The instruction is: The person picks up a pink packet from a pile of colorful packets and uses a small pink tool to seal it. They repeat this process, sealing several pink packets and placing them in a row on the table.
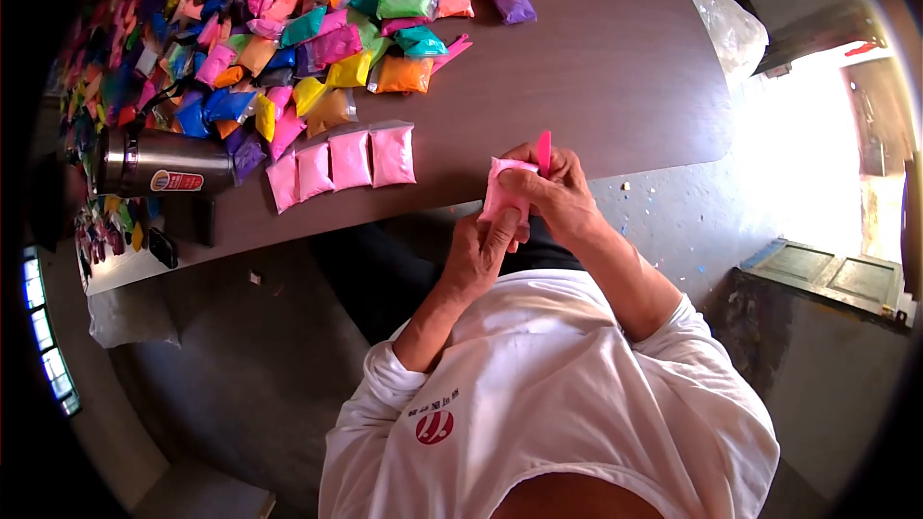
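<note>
Closing from below on the pink packet (502,194) with the left grip (478,255), thumb laid flat up its face, seemingly to steady it. Wrapping over the packet's top corner with the right grip (560,194), fingers curled tight, likely to pinch the mouth together. Also trapping a thin pink stick (544,152) upright between those fingers, probably for ready use rather than laid down. Holding the packet in mid-air, off the tabletop (596,67) edge, right of the row of four pink packets (341,161) and nearer the body. Beyond that row, a heap of coloured packets (288,29), apparently unsorted beside the neat pink line. Left of the row, a steel flask (163,165) lying on its side.
</note>
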`<state>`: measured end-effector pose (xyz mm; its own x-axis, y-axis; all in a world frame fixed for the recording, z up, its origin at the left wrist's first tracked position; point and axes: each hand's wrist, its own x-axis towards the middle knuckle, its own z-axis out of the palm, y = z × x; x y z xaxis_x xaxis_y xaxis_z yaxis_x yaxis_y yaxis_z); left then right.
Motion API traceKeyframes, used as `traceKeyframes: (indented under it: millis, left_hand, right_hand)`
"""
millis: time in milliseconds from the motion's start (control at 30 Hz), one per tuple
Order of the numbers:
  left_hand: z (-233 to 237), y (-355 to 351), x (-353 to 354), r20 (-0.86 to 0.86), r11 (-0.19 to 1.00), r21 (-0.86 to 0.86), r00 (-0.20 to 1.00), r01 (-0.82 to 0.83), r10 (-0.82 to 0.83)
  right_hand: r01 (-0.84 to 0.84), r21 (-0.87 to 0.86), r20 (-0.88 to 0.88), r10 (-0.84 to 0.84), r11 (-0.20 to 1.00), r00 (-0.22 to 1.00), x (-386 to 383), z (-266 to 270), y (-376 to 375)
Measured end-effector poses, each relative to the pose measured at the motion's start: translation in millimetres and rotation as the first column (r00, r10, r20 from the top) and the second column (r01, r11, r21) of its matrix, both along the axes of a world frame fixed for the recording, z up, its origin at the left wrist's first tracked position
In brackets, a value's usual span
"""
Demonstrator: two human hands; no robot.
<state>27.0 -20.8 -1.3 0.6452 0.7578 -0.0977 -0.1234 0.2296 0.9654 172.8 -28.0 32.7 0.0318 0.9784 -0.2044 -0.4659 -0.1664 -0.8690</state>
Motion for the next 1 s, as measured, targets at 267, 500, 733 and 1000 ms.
traceKeyframes:
  millis: [267, 500, 733, 1000]
  left_hand:
    - [-3, -5, 2, -0.027, 0.999, 0.037, 1.000, -0.008, 0.009]
    - [4, -3, 1, -0.200, 0.999, 0.040, 0.979, -0.023, 0.031]
    - [-8, -14, 6, -0.006, 0.992, -0.127, 1.000, 0.001, -0.001]
    - [2, -2, -4, -0.061, 1.000, -0.030, 0.998, 0.006, -0.007]
  right_hand:
    - [-0.038, -0.037, 0.026, 0.039, 0.999, 0.999, 2, 1, -3]
    - [0.084, -0.165, 0.036, -0.079, 0.983, 0.996, 0, 2, -18]
    - [0.038, -0.102, 0.096, -0.028, 0.994, 0.995, -4, 4, -18]
    - [-0.071, 0.038, 0.039, 0.069, 0.997, 0.997, 0, 9, -13]
